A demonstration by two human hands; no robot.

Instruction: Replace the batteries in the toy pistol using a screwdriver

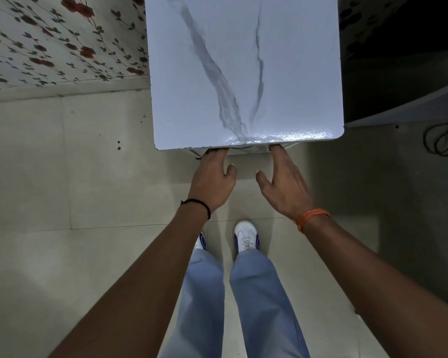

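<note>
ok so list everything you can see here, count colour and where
table: 1, white marble-look top with grey veins, centre
floor: pale tiles, below
floral sheet: 1, white with red flowers, top left
cable: 1, dark, coiled on the floor at right
shoes: 2, white and blue, bottom centre
trousers: light blue
left hand: black wrist thread, fingers under the table's near edge
right hand: orange wrist thread, fingers reach the same edge

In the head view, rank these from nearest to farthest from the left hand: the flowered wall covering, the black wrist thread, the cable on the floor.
From the left hand:
1. Black wrist thread, on that hand's own wrist.
2. Flowered wall covering, up and to the left.
3. Cable, on the floor at the far right.
</note>
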